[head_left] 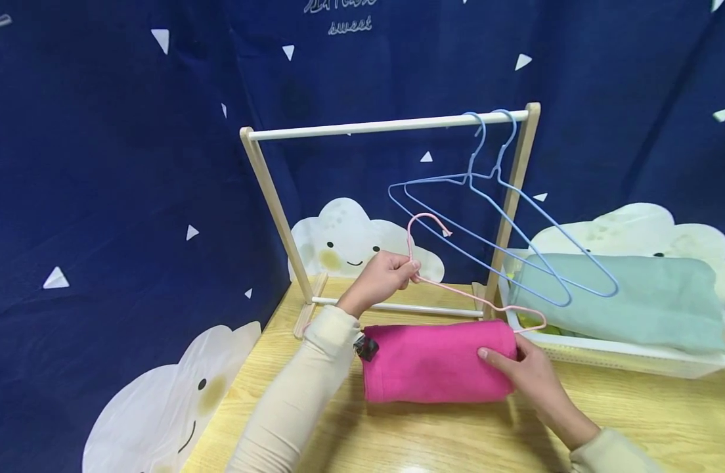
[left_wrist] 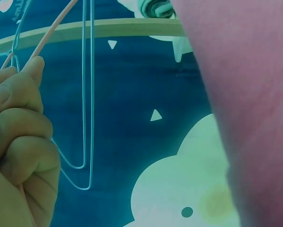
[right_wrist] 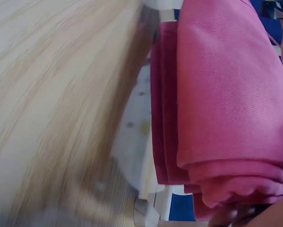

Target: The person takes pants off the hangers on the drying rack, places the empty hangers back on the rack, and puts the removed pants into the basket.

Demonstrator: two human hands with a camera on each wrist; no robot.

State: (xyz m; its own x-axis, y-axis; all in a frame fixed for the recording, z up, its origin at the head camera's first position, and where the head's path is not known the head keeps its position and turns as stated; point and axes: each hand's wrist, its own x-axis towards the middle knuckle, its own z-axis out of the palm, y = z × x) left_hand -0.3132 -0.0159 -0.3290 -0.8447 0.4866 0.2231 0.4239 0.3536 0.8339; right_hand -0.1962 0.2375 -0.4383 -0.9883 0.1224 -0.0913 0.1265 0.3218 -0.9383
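Observation:
My left hand [head_left: 388, 276] pinches a pink wire hanger [head_left: 457, 290] just below its hook. In the left wrist view the fingers of that hand [left_wrist: 25, 127] are curled in around the thin pink wire. A bright pink folded cloth [head_left: 439, 364] hangs over the lower part of the hanger, slightly above the table. My right hand [head_left: 534, 374] grips the cloth at its right end, thumb on the front and the other fingers behind. Several folded layers of the cloth [right_wrist: 231, 99] show in the right wrist view, where most of the right hand is out of frame.
A wooden rack with a white rail [head_left: 362, 127] stands at the back. Two blue hangers [head_left: 504, 217] hang from its right end. Behind right, a white basket [head_left: 622, 358] holds a folded pale green cloth [head_left: 622, 299]. The wooden table [head_left: 652, 414] lies below.

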